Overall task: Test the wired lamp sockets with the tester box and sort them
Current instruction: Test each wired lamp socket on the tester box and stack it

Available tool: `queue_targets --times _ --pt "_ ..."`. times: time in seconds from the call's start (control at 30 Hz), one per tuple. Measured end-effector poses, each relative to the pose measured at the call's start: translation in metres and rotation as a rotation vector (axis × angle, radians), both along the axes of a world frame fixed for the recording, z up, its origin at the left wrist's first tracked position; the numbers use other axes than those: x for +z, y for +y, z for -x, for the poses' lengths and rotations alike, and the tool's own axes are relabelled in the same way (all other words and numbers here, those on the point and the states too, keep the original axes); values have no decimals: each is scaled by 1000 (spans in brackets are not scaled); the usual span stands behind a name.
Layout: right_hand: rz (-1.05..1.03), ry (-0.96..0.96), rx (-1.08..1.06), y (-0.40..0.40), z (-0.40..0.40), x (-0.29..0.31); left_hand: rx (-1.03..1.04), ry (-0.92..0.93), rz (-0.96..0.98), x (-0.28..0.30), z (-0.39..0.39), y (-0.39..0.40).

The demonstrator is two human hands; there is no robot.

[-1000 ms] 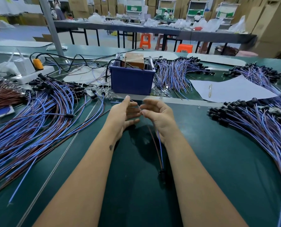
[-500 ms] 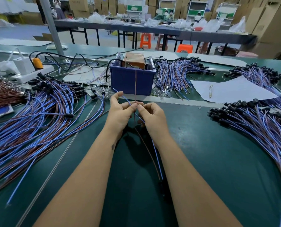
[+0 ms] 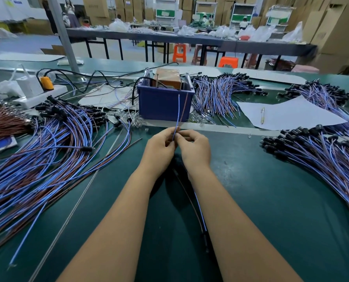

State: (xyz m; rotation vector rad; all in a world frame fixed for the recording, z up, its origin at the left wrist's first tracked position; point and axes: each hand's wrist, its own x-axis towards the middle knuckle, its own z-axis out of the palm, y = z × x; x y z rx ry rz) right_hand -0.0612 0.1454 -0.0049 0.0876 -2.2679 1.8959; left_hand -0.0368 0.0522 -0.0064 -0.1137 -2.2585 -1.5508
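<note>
Blue and brown wire ends (image 3: 178, 110) stood upright before blue tester bin (image 3: 165, 104), pinched between left hand (image 3: 161, 147) and right hand (image 3: 194, 147) over green table (image 3: 271, 200).

Brightness: even and fairly bright indoor light, with no dark corners.
Source: seems overhead and diffuse; no lamp is in view.
Shadows: soft dark patch on the mat (image 3: 271, 200) under the left hand (image 3: 159, 151) and right hand (image 3: 194, 149), running down between the forearms.
Glare: pale sheen on the mat right of the arms; the paper (image 3: 287, 115) is near white but keeps its edges.
Blur: centre is sharp; far tables and cartons are soft.
Distortion: wide-angle bending, with the bench edges curved and the wire piles (image 3: 37, 159) stretched toward the sides.
</note>
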Motion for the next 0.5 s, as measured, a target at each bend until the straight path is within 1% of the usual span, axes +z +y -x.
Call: queue_targets --times 0.03,0.07,0.17,0.2,0.27,0.4,0.5 --pt "27 2 1 -2 2 1 -6 -7 -19 0 0 0" --pt "62 10 8 -4 4 2 -3 -32 -96 1 1 0" --pt "116 15 -7 -7 7 5 35 -102 -491 6 0 -4" --pt "144 8 -13 -7 10 6 63 -101 -554 7 1 -5" --pt "178 -3 -4 -7 14 6 128 -93 -571 8 6 -9" --pt "186 8 -31 -6 24 9 286 -82 -422 7 25 -15" --pt "165 13 -77 -5 29 9 359 -53 -393 6 35 -19"
